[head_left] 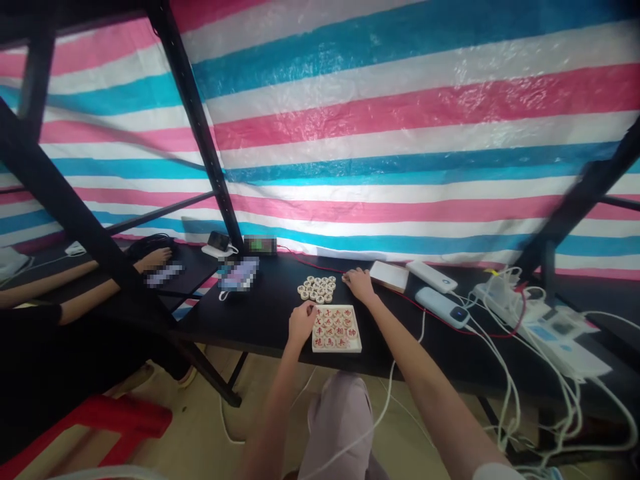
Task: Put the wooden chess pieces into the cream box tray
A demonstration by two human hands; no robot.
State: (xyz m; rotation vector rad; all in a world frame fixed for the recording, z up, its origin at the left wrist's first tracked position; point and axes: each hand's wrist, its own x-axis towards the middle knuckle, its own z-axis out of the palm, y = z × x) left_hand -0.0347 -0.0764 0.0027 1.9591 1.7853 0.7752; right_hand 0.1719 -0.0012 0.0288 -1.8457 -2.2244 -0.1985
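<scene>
- A black bench (260,320) is seen from above, set against a tarpaulin (400,120) striped in pink, blue and white.
- A shallow wooden tray (337,329) is placed near the front edge of the bench; it is filled with round wooden chess pieces marked in red, laid flat in rows.
- The left hand (302,324) is held at the left rim of the tray, touching it, with the fingers curled inward. Whether a piece is pinched between them cannot be told.
- A loose cluster of pieces (317,288) is spread on the bench just behind the tray.
- The right hand (359,284) is laid palm down on the bench just to the right of that cluster, with the fingers loosely bent. Whether anything is gripped beneath it cannot be told.
- A white box (389,276) is found just beside the right hand, on its far side.
- Two power banks are laid further right: a white one (431,276) and a bluish one (443,307), with cables run from them over the front edge.
- A power strip (500,293) with several plugs and white leads is seen near the right end.
- At the left, another person's hand (155,259) is rested on a neighbouring dark surface, well apart from the tray.
- A red stool (115,420) is stood on the floor at lower left.
</scene>
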